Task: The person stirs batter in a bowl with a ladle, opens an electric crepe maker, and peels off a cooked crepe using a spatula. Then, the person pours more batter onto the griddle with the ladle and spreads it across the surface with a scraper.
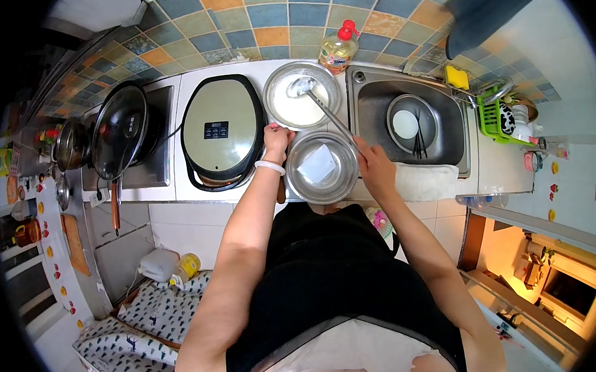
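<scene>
A metal bowl of pale white liquid or batter (299,108) stands at the back of the counter. My right hand (376,166) is closed round the handle of a metal ladle (330,114), whose head is over that bowl. At the bowl's front left rim, my left hand (277,138) grips the edge with its fingers. Nearer to me is a second metal bowl (323,191) with a white, squarish item (316,165) in it. A green electric griddle (221,124), lid down, lies left of my left hand.
On the left, a lidded pan (120,131) sits on the stove. The sink (457,137) at the right holds a metal basin (429,112). An oil bottle (337,49) stands by the tiled wall. A green dish rack (488,119) is beyond the sink.
</scene>
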Demonstrator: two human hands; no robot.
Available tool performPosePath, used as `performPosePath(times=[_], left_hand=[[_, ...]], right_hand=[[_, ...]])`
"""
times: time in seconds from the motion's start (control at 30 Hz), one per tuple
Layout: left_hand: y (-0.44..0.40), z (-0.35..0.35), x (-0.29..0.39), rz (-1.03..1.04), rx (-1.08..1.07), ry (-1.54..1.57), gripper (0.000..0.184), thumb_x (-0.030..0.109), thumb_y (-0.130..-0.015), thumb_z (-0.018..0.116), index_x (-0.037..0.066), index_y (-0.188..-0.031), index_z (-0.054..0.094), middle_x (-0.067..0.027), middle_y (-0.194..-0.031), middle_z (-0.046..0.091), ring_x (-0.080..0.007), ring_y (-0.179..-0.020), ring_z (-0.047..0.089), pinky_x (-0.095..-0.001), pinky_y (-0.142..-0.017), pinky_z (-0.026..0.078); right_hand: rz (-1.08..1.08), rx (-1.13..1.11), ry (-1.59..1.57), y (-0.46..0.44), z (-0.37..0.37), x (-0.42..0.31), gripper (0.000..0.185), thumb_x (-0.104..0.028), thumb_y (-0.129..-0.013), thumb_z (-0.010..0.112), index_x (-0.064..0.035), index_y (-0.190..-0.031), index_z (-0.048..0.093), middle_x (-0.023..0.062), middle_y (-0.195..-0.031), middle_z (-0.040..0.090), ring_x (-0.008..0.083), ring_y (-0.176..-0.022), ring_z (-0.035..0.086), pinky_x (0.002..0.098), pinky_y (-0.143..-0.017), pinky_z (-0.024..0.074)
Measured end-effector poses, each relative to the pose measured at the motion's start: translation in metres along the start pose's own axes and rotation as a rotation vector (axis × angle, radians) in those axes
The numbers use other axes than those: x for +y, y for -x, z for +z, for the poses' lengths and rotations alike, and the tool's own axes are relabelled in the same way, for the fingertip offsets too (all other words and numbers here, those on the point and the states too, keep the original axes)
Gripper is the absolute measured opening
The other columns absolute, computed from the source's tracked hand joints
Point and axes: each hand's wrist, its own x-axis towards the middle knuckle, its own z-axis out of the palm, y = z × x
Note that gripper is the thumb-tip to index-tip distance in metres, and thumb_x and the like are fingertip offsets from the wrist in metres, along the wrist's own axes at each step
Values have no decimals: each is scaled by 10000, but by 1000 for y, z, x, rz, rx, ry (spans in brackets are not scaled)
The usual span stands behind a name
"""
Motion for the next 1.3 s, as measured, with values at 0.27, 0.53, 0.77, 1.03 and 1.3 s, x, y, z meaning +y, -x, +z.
performPosePath(times=[0.27, 0.53, 0.77, 1.03, 1.3], left_hand=[[11, -2, 6, -20, -57, 71, 325, -83, -844, 499, -4, -1149, 420, -88, -1012, 560, -184, -886, 610, -285, -790, 561], [27, -11, 15, -23, -172, 46, 537, -94, -821, 495, -31, -1331, 336, -96, -1120, 549, -192, -1003, 580, -300, -872, 514], [37, -26, 3, 6, -253, -14, 638, -100, -791, 490, -39, -1393, 288, -133, -1233, 522, -205, -1089, 555, -288, -904, 475], [63, -29, -11, -12, -346, -80, 730, -99, -774, 487, -18, -1454, 234, -166, -1329, 459, -241, -1194, 501, -298, -968, 438], [60, -7, -9, -1, -332, 24, 781, -87, -791, 454, -4, -1496, 127, -143, -1488, 324, -224, -1284, 440, -299, -1004, 409]], right_hand=[[111, -110, -112, -9, 38, -13, 438, -129, -902, 548, -215, -1330, 515, 146, -945, 527, 334, -799, 588, 431, -703, 481], [90, -186, -430, 14, 91, -53, 629, -64, -850, 570, -53, -1421, 307, 264, -1112, 483, 419, -1005, 540, 458, -864, 453], [350, -452, -784, 20, 123, -57, 777, -90, -799, 633, 11, -1436, 201, 281, -1266, 451, 377, -1129, 521, 412, -964, 422], [287, -171, -418, 10, 97, -56, 612, -106, -856, 559, -46, -1412, 311, 272, -1160, 536, 436, -1039, 560, 476, -879, 452], [763, -476, -1190, -22, 26, -43, 158, -219, -997, 392, -82, -964, 463, 9, -640, 425, 108, -428, 370, 263, -360, 261]])
